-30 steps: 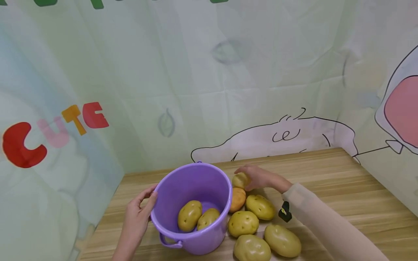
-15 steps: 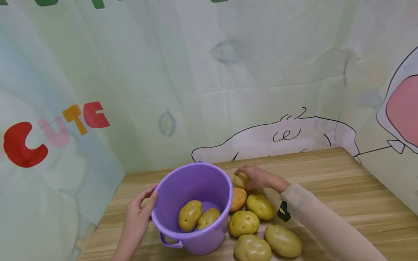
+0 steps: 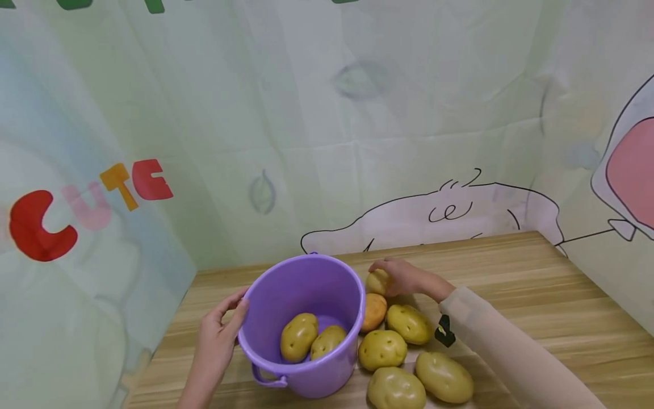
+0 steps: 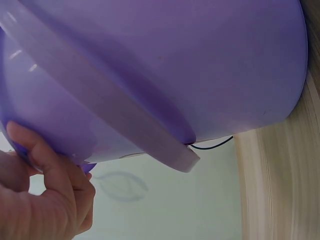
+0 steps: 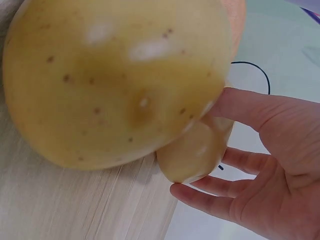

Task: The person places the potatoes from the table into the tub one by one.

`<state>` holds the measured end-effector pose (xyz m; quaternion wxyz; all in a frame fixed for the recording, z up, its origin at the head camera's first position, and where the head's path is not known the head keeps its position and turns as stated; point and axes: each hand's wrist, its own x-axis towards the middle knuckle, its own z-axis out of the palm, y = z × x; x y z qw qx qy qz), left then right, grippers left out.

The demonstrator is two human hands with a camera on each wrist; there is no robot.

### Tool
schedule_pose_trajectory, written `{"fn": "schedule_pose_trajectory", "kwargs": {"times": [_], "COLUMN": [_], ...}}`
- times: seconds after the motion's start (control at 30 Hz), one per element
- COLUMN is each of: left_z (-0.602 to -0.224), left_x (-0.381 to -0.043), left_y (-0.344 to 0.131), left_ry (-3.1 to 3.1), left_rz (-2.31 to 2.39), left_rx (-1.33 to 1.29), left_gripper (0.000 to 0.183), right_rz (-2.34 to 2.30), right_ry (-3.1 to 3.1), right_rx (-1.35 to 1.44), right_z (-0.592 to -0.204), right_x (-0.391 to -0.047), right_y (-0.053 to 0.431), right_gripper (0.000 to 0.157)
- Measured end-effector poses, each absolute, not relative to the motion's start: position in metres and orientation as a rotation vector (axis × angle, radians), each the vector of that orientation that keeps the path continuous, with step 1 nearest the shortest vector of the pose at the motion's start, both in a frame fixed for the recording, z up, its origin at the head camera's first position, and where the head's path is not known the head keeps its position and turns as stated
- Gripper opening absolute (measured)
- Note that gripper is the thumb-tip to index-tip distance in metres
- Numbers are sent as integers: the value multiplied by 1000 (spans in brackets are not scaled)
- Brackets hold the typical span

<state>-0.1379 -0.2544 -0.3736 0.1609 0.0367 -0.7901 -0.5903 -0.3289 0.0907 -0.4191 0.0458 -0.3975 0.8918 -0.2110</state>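
Note:
My left hand (image 3: 217,332) grips the left rim of a purple bucket (image 3: 322,378), thumb over the edge. Two potatoes lie in the bucket, a larger one (image 3: 298,337) and another (image 3: 328,342) partly behind the front wall. Behind the bucket's right side, my right hand (image 3: 407,279) holds a pale potato (image 3: 377,282) low by the table. The right wrist view has the thumb and fingers on opposite sides of this potato (image 5: 189,155); a nearer yellow potato (image 5: 115,85) hides part of it. The left wrist view shows the bucket's handle (image 4: 110,100) along its side.
An orange-toned round one (image 3: 374,312) touches the bucket's right side. Several more potatoes, among them a yellow one (image 3: 409,324) and a larger one (image 3: 444,377), lie right of the bucket on the wooden table (image 3: 536,295). A printed cloth backdrop (image 3: 306,113) stands behind.
Almost nothing differs; the whole head view has shifted slightly. Both hands keep their places, on the bucket rim and the far potato.

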Motion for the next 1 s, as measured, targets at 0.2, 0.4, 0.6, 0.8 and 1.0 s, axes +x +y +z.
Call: {"fn": "schedule_pose_trajectory", "kwargs": {"times": [0.2, 0.4, 0.6, 0.8, 1.0], "left_z": [-373, -372, -373, -372, -370], "left_x": [-139, -137, -136, -135, -134], "left_y": [-255, -254, -253, -253, -252], "left_ry": [-2262, -2258, -2253, -2263, -2288], "left_rz": [-1694, -1694, -1689, -1699, -1700], "left_rx": [119, 117, 114, 126, 162], "left_gripper": [40, 38, 39, 40, 42], "right_rz": [-627, -635, -640, -663, -713], "right_ry": [2733, 2727, 2739, 2735, 2749], "right_rx": [-1176, -1183, -1185, -1123, -1135], "right_z": [-417, -418, -418, -410, -397], "right_x": [-329, -329, -332, -333, -329], "right_y": [93, 97, 102, 107, 113], "right_gripper": [56, 55, 57, 59, 61]}}
